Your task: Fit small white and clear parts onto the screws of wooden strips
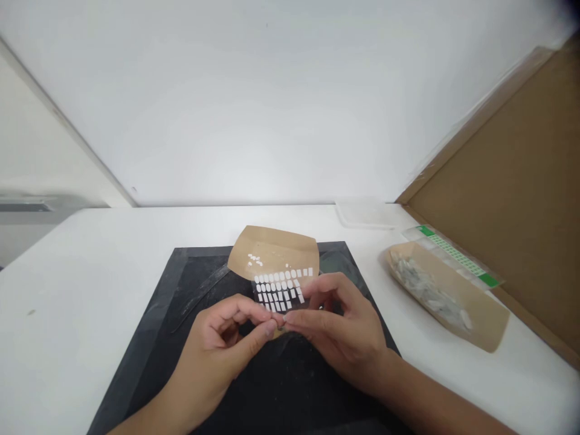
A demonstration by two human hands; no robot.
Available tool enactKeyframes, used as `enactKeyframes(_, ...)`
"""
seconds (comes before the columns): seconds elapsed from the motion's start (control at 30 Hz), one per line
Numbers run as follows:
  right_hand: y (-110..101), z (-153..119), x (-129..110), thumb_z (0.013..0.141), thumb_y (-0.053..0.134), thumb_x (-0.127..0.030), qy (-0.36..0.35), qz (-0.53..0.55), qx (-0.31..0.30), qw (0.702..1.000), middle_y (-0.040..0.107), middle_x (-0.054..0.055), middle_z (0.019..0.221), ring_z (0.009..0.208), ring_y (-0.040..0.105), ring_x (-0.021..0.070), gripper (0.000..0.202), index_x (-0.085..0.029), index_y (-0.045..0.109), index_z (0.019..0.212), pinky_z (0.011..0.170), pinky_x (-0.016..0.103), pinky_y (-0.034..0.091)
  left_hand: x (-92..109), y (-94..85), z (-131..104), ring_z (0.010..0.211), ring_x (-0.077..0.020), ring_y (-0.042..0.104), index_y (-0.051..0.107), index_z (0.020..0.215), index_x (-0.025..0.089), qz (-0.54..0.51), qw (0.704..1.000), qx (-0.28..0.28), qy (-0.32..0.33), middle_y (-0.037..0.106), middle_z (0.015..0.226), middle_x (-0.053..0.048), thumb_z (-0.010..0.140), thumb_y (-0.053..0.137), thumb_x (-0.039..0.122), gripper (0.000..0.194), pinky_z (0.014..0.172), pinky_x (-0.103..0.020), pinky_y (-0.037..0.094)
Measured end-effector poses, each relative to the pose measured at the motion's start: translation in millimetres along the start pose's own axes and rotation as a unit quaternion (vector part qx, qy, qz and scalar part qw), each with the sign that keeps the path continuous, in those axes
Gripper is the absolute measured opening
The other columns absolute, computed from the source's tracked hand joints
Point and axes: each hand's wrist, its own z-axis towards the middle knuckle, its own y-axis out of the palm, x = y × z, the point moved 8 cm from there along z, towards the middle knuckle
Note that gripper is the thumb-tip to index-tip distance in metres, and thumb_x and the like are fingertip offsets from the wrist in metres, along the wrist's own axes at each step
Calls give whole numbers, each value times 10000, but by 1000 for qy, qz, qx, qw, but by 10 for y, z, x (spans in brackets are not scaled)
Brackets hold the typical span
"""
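My left hand (pixel 229 338) is closed in a pinch, thumb and forefinger meeting at the lower edge of a transparent sheet (pixel 274 293). Rows of small white ovals and rectangles stick to that sheet. My right hand (pixel 347 329) is also closed, its fingertips touching those of my left hand over a tiny piece that is too small to name. One right finger reaches the sheet's right side. Behind the sheet lies a brown paper tray (pixel 281 241) with several loose white bits (pixel 254 260) on it. A bit of tan material (pixel 277 333) shows under the fingertips.
A black mat (pixel 158 338) lies beneath my hands on the white table (pixel 58 308). To the right sit a second brown tray (pixel 480 320) with a heap of small translucent pieces (pixel 421 284), a green-and-clear strip case (pixel 457 254) and a translucent lid (pixel 365 214). Cardboard (pixel 512 181) borders the right.
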Motion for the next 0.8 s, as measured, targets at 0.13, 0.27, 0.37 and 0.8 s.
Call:
enactKeyframes(0.13,10,2,-12,929,775,-165,-6,-5,-3,1000,670,9,1012,672,566,72,224,-328,806,1079,598,232,456,24,5,-21,744,-132,724,764,893,201,-2,1000,1,7,769,796,-31,896,815,334,143,378,-100,328)
enactKeyframes(0.27,2,54,-80,962,738,-170,-45,-39,-10,998,691,-20,848,685,611,96,215,-320,797,1103,676,279,446,38,0,-29,824,-157,748,762,884,206,-11,1000,9,12,786,841,-40,889,819,313,122,376,-102,317)
enactKeyframes(0.37,-7,85,-78,978,730,-198,-49,-41,-9,998,708,-19,834,700,641,101,164,-303,794,1086,705,299,433,51,3,-11,855,-178,756,768,877,206,-10,1000,12,10,789,836,-48,882,825,311,119,378,-111,328)
enactKeyframes(0.8,36,78,-16,976,755,-319,1,-39,-9,999,636,8,859,787,607,149,93,-289,781,1059,758,339,411,62,7,-29,899,-167,734,746,904,209,-16,1000,9,17,785,953,-52,910,800,321,125,398,-108,334)
